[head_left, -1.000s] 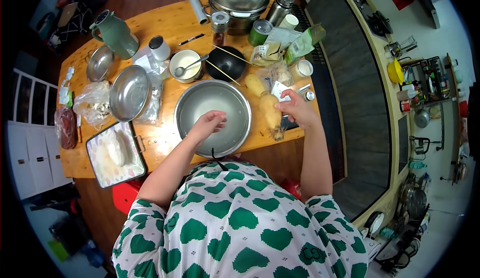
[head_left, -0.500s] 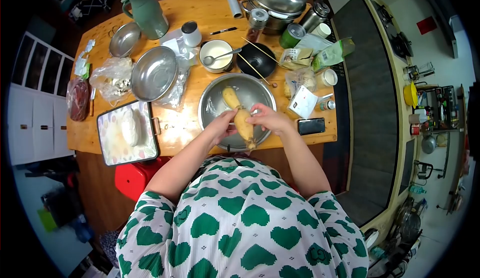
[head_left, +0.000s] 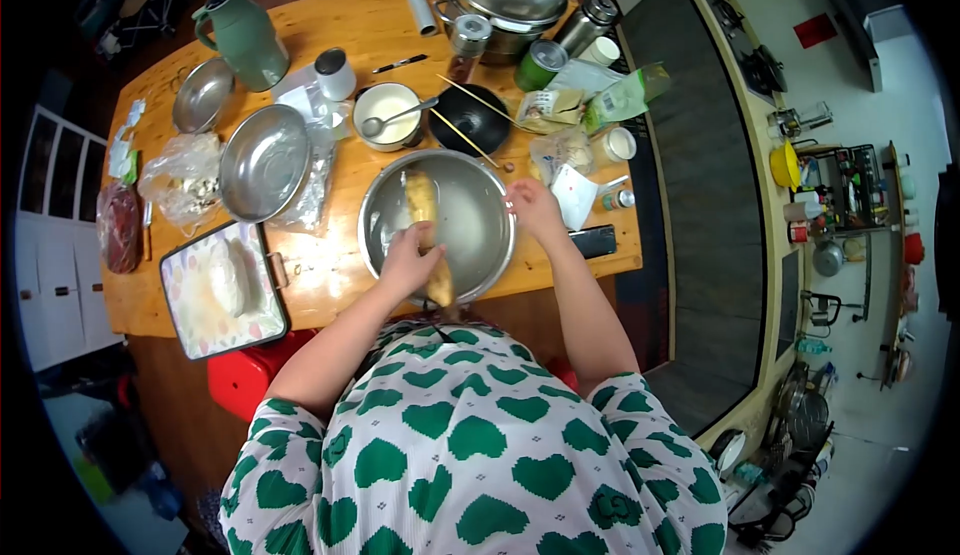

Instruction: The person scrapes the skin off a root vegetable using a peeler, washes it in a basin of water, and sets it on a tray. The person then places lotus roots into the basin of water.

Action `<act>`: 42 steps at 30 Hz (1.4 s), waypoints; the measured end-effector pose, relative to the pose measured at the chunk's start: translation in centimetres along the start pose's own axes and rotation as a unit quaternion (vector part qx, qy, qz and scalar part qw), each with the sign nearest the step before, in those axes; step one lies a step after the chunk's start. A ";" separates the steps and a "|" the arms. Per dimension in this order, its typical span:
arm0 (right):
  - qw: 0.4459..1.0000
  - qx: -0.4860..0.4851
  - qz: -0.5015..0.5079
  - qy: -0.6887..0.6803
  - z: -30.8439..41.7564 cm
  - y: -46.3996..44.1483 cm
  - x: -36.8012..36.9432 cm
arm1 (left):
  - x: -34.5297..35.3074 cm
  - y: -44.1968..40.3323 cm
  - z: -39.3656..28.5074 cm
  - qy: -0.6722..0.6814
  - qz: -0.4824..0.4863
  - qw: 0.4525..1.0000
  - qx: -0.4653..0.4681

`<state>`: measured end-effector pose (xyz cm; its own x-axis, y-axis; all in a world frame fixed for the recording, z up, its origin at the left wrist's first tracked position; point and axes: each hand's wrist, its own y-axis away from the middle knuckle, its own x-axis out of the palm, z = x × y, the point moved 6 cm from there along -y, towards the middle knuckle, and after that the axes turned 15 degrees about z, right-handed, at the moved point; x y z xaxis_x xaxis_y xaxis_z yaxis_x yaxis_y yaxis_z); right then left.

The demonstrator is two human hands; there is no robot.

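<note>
My left hand (head_left: 408, 259) is closed round a lotus root (head_left: 421, 198), a long pale yellow-brown piece with a pinched joint. The root slants over the left half of a large steel basin (head_left: 482, 235), its lower end by the near rim. Some water seems to lie in the basin. At the basin's right rim is my right hand (head_left: 537, 205), its fingers loosely bent and holding nothing I can see. Whether its fingertips touch the rim is hard to tell.
Behind the basin are a black bowl (head_left: 468, 120) with chopsticks across it and a pot of white contents (head_left: 402, 136) with a spoon. A phone (head_left: 596, 242) lies right. Leftward are a steel bowl (head_left: 262, 167) and a tray (head_left: 190, 327) bearing a white lump.
My right hand has let go of the lotus root and moved right to the basin's rim. My left hand still holds the root, now more upright in view. The whole view has shifted.
</note>
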<state>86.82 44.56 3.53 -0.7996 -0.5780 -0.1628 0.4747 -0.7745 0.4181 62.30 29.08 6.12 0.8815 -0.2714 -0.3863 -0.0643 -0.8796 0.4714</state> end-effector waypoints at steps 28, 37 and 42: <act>0.983 0.174 -0.056 0.012 1.2 2.1 -5.1 | -2.1 0.8 0.5 0.058 -0.138 0.988 0.042; 0.941 0.105 0.075 0.312 5.7 5.8 6.1 | -2.0 0.6 0.5 0.025 -0.087 0.993 0.076; 0.949 0.021 0.044 0.312 8.4 7.0 9.6 | -2.6 1.5 -0.7 -0.003 -0.073 0.989 0.125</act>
<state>79.34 35.73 12.36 -0.3778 -0.6905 -0.6168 0.5038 -0.7123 0.4887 60.18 28.78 8.35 0.8870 -0.1363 -0.4413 -0.0509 -0.9785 0.1998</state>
